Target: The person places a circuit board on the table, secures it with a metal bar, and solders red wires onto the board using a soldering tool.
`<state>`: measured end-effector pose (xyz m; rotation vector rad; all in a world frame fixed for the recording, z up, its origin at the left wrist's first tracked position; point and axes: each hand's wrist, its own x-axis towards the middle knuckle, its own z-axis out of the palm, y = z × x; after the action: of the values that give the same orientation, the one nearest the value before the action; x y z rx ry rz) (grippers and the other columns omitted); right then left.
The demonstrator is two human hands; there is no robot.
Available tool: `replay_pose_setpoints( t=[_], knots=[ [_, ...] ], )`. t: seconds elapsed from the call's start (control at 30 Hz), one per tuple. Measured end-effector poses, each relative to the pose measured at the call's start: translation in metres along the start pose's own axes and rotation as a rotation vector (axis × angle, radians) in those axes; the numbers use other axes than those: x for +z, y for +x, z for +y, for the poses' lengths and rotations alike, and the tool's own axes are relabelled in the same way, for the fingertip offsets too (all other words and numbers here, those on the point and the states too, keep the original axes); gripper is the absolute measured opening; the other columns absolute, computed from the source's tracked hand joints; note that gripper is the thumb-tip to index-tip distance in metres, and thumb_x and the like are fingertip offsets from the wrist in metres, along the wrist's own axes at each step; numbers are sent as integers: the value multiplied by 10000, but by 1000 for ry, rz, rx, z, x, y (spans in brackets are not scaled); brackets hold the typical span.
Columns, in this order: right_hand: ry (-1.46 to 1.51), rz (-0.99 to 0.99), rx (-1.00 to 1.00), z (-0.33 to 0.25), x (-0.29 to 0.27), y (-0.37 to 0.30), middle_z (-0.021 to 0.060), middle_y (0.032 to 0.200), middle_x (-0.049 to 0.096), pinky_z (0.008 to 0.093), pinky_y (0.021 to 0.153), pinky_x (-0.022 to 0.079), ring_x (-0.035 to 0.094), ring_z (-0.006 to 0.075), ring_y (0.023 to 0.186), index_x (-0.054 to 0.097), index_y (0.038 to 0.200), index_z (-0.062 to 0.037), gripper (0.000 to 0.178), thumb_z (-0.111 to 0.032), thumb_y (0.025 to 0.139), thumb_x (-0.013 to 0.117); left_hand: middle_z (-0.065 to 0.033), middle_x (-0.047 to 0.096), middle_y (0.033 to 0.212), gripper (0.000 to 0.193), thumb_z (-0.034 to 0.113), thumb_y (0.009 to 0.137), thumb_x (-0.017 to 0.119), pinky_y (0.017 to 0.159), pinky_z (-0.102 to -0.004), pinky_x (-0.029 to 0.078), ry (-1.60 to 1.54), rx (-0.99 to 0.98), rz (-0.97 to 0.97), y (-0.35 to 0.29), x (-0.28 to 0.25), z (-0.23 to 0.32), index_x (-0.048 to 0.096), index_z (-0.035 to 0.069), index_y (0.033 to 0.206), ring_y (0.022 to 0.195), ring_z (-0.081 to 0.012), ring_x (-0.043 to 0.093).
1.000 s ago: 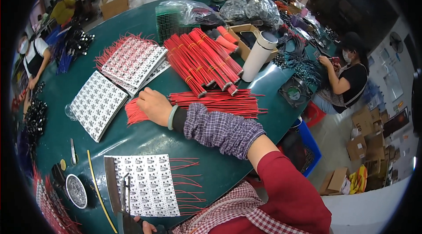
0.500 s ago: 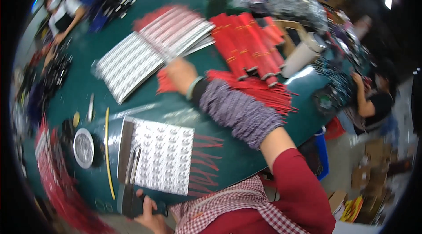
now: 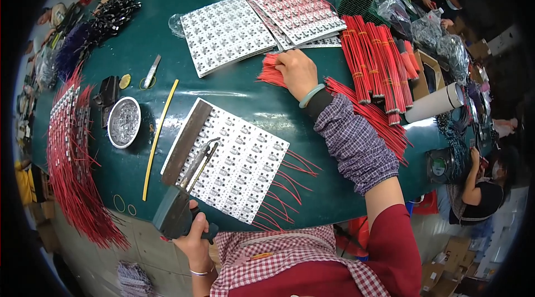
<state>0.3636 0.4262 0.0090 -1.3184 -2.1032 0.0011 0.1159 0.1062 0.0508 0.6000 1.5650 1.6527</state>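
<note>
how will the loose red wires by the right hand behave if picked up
The loose red wires would probably flex and droop, being long and thin. They may also slide apart or fan out, since no tie shows around them, unlike the banded bundles.

White glare across green tabletop [image 3: 234,86]

Dark lettering [image 3: 447,256] — on a cardboard box [image 3: 459,250], lower right

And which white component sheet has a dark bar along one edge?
The single sheet beneath the tool in the left hand: the dark bar lies along its left edge. The stacks beyond show none.
</note>
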Motion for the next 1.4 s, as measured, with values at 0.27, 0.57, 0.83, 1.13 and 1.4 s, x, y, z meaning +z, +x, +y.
replay_pose_setpoints(
  t=[0.27, 0.57, 0.83, 1.13, 1.4],
  knots=[
    [-11, 4, -34, 4, 2, -2, 80, 848, 641, 411, 755, 512, 625, 292, 864, 679, 881, -79, 81, -83, 803, 701, -147, 661, 1102, 453, -98, 785, 694, 504, -259, 447, -50, -55, -37, 2, -5, -5, 574, -20, 1216, 628, -128, 568],
    [6, 14, -50, 7, 4, -2, 103, 882, 618, 409, 781, 507, 609, 298, 886, 702, 891, -45, 105, -68, 790, 718, -156, 656, 1096, 431, -95, 786, 702, 510, -266, 450, -56, -59, -45, 3, -6, -8, 574, -28, 1192, 641, -135, 575],
    [-23, 18, -103, 4, -4, -1, 104, 906, 629, 395, 780, 515, 617, 296, 899, 704, 953, -50, 136, -34, 853, 613, -153, 651, 1089, 410, -79, 796, 707, 517, -276, 451, -68, -67, -43, 3, -1, -7, 578, -37, 1184, 645, -142, 579],
    [-148, -138, -372, -33, -53, 0, 100, 873, 584, 375, 758, 529, 592, 270, 898, 683, 971, -24, 216, -15, 769, 608, -157, 658, 1095, 421, -90, 798, 683, 521, -276, 443, -62, -44, -53, 2, -3, -4, 574, -49, 1202, 642, -139, 571],
    [-517, -465, -709, -55, -45, -23, 68, 824, 544, 298, 677, 497, 538, 227, 868, 672, 639, -67, 86, -145, 676, 666, -151, 670, 1064, 448, -102, 777, 695, 511, -261, 439, -101, -23, -78, 1, 9, 2, 587, -52, 1209, 626, -132, 573]
  ],
)
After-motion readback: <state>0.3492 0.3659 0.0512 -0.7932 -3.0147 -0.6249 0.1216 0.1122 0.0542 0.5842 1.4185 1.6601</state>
